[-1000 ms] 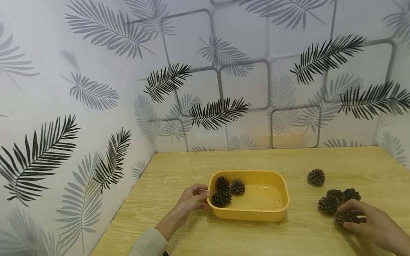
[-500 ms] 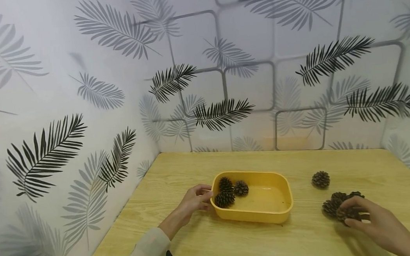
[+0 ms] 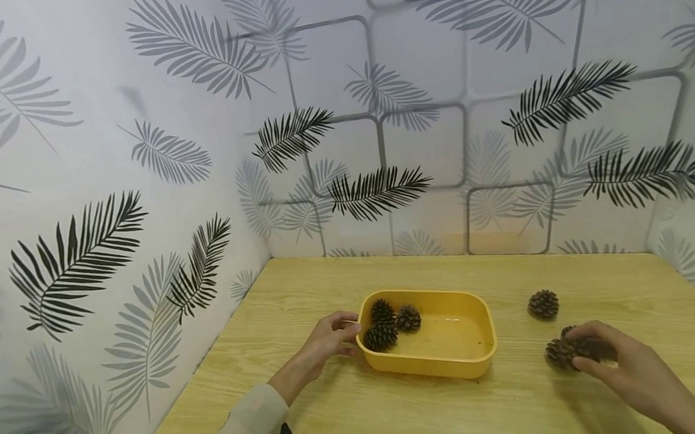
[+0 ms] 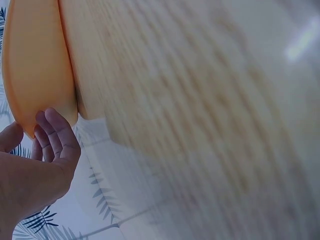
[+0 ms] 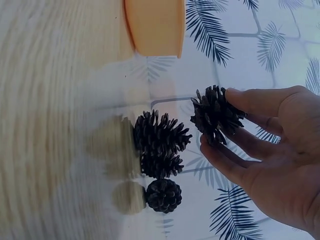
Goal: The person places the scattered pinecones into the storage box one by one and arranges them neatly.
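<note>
Wood table point(image 3: 431, 404), leaf-print walls point(image 3: 109, 125); R grip point(image 3: 622, 366) on pine cone point(image 5: 215, 114), L point(image 3: 325, 341) holding yellow tub point(image 3: 452, 363).

This looks like a small play or craft corner in a home. A light wooden table with wavy grain lines point(image 3: 431, 411) is pushed into a corner. The white walls with grey and black leaf pictures and grey squares point(image 3: 141, 156) stand on three sides. A yellow plastic tub with round corners point(image 3: 452, 363) and small brown pine cones point(image 3: 543, 304) sit on it.
</note>
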`<state>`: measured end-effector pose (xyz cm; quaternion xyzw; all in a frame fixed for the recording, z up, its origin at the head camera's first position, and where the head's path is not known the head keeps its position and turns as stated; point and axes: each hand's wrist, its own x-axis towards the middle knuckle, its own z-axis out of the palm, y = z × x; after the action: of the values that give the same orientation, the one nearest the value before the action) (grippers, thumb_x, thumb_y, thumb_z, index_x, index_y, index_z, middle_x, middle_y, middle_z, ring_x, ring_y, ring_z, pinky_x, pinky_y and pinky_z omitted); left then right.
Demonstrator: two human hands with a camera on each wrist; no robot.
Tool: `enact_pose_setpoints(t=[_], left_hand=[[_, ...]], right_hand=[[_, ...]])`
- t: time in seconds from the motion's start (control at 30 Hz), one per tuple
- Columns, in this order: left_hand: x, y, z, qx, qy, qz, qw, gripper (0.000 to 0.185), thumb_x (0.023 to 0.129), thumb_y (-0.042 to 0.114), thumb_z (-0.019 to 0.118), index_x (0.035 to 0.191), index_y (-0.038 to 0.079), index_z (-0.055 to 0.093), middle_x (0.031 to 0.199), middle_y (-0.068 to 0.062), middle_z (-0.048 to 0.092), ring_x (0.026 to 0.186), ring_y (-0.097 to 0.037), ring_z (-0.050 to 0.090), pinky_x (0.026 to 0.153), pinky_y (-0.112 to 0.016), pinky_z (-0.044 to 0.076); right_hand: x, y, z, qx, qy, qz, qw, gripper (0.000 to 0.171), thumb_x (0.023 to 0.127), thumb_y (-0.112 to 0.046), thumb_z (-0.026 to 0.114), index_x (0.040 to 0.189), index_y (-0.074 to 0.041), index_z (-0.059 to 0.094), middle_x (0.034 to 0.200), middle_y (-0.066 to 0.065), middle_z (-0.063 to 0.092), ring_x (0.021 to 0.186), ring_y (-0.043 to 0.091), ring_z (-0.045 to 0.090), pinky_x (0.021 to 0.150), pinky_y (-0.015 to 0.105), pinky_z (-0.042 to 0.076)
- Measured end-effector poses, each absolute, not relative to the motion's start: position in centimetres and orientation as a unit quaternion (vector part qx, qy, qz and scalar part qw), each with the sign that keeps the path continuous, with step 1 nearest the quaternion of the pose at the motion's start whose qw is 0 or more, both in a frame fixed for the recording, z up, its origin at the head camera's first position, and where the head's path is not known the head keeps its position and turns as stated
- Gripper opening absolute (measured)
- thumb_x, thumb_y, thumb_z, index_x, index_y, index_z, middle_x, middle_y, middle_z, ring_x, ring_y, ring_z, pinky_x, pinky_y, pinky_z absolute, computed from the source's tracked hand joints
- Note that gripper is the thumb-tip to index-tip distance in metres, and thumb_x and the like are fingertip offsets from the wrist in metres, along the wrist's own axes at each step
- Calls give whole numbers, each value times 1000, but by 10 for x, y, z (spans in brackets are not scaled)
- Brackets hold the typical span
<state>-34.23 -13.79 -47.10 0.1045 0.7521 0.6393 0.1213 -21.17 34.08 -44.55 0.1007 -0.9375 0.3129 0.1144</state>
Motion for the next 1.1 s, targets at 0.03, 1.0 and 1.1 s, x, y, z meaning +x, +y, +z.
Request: enact_pose_setpoints(t=[0.03, 1.0, 1.1], left_hand=[[-342, -138, -471, 106, 752, 639, 121, 42, 105, 20, 65, 141, -2, 57, 122, -16, 62, 95, -20, 68, 84, -41, 63], [-340, -136, -469, 97, 758, 634, 116, 43, 105, 20, 65, 141, -2, 56, 125, -18, 62, 96, -21, 68, 83, -39, 63], [-339, -136, -468, 98, 757, 635, 117, 44, 105, 20, 65, 142, -2, 56, 125, -18, 62, 96, -21, 68, 83, -40, 63]], right_hand=[[-211, 340, -445, 103, -936, 313, 120, 34, 94, -19, 79, 125, -11, 65, 126, 15, 69, 98, 15, 70, 77, 33, 61], [-218, 307, -426, 104, -916, 355, 157, 33, 100, -14, 72, 131, -10, 63, 127, 17, 69, 97, -6, 62, 76, 21, 57], [-220, 302, -424, 113, -911, 366, 156, 32, 101, -13, 71, 132, -10, 62, 129, 20, 67, 103, 15, 70, 78, 26, 59]])
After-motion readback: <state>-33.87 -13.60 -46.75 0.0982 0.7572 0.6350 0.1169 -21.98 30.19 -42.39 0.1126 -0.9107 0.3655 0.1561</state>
